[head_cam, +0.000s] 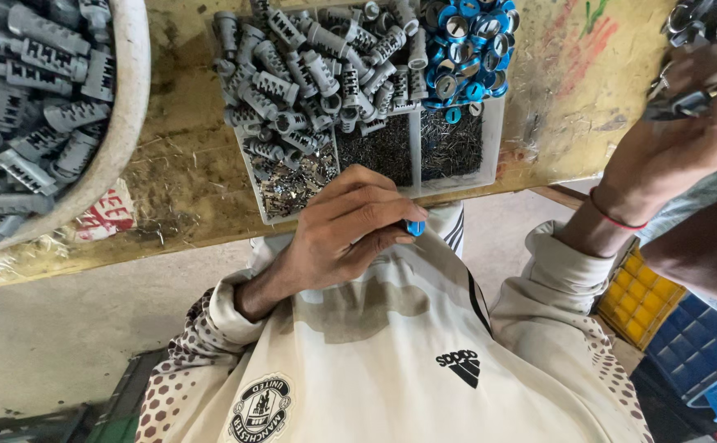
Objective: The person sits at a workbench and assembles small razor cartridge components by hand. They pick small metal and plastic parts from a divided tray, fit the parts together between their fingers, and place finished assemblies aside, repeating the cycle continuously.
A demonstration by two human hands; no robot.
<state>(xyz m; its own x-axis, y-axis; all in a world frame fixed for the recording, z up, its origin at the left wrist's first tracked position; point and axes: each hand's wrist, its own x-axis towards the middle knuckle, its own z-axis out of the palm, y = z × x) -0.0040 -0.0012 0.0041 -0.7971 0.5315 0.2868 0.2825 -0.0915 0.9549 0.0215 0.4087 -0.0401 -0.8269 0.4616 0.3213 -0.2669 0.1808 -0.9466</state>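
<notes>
My left hand (346, 234) rests at the near edge of the workbench, fingers curled, pinching a small blue cap (414, 227) at its fingertips. Right in front of it stands a clear compartment tray (494, 139) with grey plastic plugs (309, 70), blue round caps (465, 41), thin metal pins (450, 146) and small metal bits (297, 182). My right hand (691, 123) is stretched to the far right of the bench, fingers closed on a dark metal part (687, 102) beside a pile of similar parts (707, 20).
A white bowl (133, 98) full of grey plastic plugs sits at the left on the worn wooden bench (186, 176). Yellow (637, 299) and blue crates (699, 349) stand low on the right. Another bare limb (703, 246) crosses below my right wrist.
</notes>
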